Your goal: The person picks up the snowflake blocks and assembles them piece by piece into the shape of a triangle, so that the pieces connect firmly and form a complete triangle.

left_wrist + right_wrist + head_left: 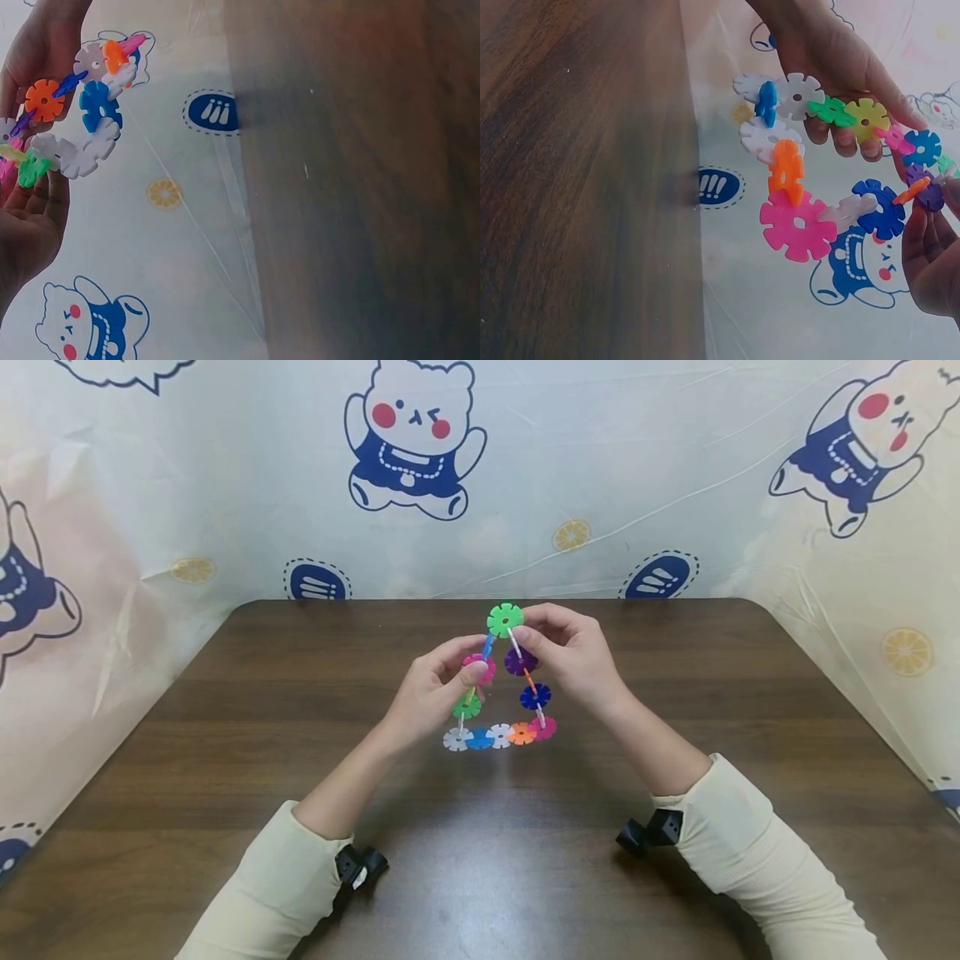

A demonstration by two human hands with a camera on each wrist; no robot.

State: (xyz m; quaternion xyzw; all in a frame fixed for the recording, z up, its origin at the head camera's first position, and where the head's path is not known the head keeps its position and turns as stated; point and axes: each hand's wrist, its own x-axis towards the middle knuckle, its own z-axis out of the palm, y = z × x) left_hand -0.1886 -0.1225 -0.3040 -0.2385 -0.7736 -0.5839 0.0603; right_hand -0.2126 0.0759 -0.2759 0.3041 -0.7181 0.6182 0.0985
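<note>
Both hands hold up a closed loop of colourful notched plastic snowflake discs [506, 621], linked edge to edge, over the table. My left hand [427, 697] pinches the loop's left side at a pink disc [489, 668], with its thumb in front. At the upper right, my right hand [576, 656] grips the loop between thumb and fingers, beside the green top disc and a purple disc [517, 662]. White, blue and orange discs [522, 733] form the lower edge, hanging free of the fingers. A larger-looking pink disc [780, 232] faces the right wrist camera.
Beneath the hands lies a dark brown wooden table [480, 877]. Behind and beside it hangs a pale cloth [255, 468] printed with bears and lemon slices. A black wrist camera [362, 866] is strapped to the left sleeve, another [651, 832] to the right.
</note>
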